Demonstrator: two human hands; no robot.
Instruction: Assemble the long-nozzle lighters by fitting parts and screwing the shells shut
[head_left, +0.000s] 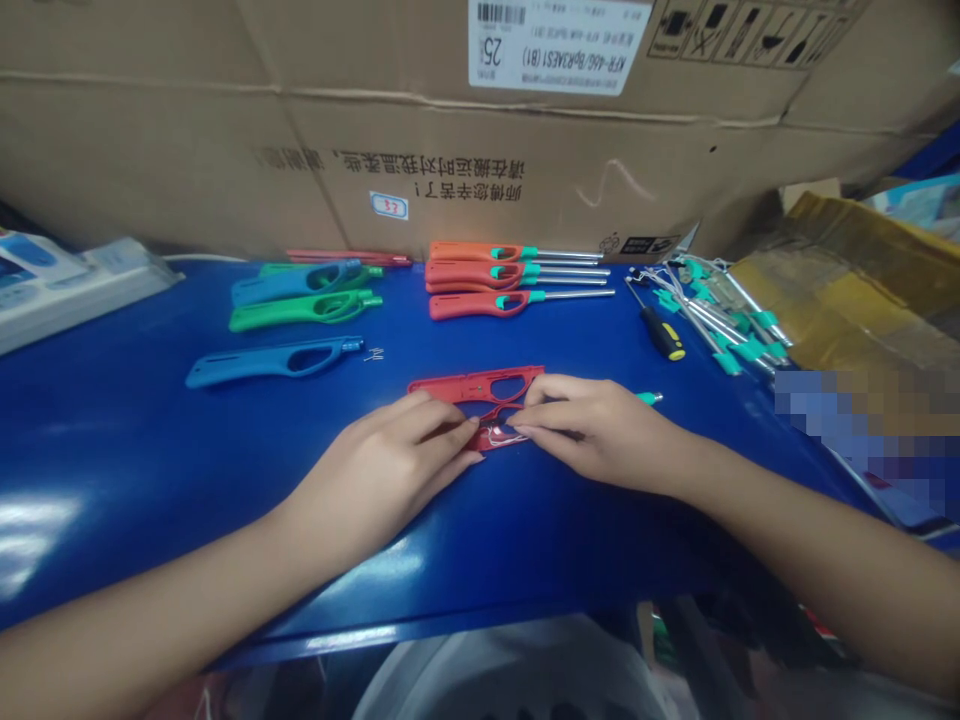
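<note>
Two red lighter casing halves lie in front of me. The farther red casing half rests on the blue table just beyond my fingers. Over the nearer red casing half my left hand is closed, its thumb and fingertips at the casing's left part. Thin white wires and a small dark part show inside that half. My right hand pinches at its right end by the wires; what sits between those fingertips is mostly hidden. A green-collared metal tip sticks out beyond the right hand.
Several blue and green casings lie left, near a few tiny springs or pins. Red and orange lighters with metal tubes lie at the back. A screwdriver and loose lighter tubes are right. A large carton stands behind.
</note>
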